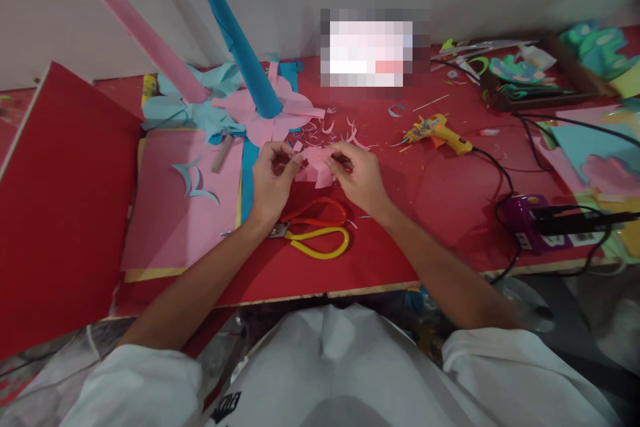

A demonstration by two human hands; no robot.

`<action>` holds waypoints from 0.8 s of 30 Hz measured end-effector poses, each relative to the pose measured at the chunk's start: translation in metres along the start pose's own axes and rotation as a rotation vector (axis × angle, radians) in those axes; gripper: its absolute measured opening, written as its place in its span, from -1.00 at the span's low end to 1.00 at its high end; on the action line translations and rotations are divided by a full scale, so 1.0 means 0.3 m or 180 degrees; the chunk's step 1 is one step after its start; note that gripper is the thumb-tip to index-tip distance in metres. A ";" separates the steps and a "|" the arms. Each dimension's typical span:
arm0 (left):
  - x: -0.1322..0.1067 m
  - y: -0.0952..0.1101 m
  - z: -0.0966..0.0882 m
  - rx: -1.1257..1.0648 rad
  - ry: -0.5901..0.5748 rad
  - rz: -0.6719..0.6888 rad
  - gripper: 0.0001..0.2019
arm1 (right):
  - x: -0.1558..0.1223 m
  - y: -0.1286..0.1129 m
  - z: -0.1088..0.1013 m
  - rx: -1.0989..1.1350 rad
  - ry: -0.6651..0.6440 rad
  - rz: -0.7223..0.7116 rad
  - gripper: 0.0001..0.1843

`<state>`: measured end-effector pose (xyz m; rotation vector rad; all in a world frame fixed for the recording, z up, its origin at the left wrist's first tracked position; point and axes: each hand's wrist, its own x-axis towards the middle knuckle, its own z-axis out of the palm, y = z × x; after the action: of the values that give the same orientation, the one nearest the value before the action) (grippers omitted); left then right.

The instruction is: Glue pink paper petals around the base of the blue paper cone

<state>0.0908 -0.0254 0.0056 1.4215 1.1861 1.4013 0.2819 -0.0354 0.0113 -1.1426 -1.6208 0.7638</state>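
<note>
Between my two hands is a small pink paper cutout [316,167] with flaps around its edge, just above the red table. My left hand [274,177] pinches its left side between thumb and fingers. On the opposite side, my right hand [356,173] pinches the right edge. Scissors [320,230] with one red and one yellow handle lie below the cutout, their blades partly behind my left wrist. Thin pink paper scraps [345,133] are scattered just beyond my fingers. A blue paper cone [245,57] stands tilted on a pink flower-shaped paper base [295,103] behind my left hand.
A yellow glue gun [443,133] with a black cord lies at right, near a purple box [530,217]. Pink sheets [170,213] with blue curved scraps lie at left beside a red board [75,200]. A dark tray [550,97] and a pink tube [140,27] stand farther back.
</note>
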 end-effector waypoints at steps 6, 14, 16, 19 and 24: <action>-0.008 0.017 -0.003 -0.0053 -0.0099 -0.0080 -0.49 | -0.001 -0.002 0.001 -0.0001 0.0022 0.0020 -0.40; -0.014 0.033 -0.011 0.0030 -0.0152 0.0028 -0.52 | 0.000 -0.001 0.000 -0.0010 0.0024 -0.0019 -0.41; -0.014 0.036 -0.010 0.0040 -0.0160 0.0042 -0.51 | -0.001 0.000 0.001 -0.0007 0.0020 0.0009 -0.41; -0.015 0.040 -0.009 0.0017 -0.0183 0.0037 -0.51 | -0.003 0.000 0.001 0.0023 0.0014 -0.0010 -0.41; -0.018 0.038 -0.011 0.0043 -0.0249 0.0071 -0.50 | 0.000 -0.003 0.001 0.0007 0.0021 -0.0009 -0.42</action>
<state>0.0887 -0.0338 0.0155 1.4898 1.1351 1.3426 0.2813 -0.0358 0.0120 -1.1400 -1.6155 0.7591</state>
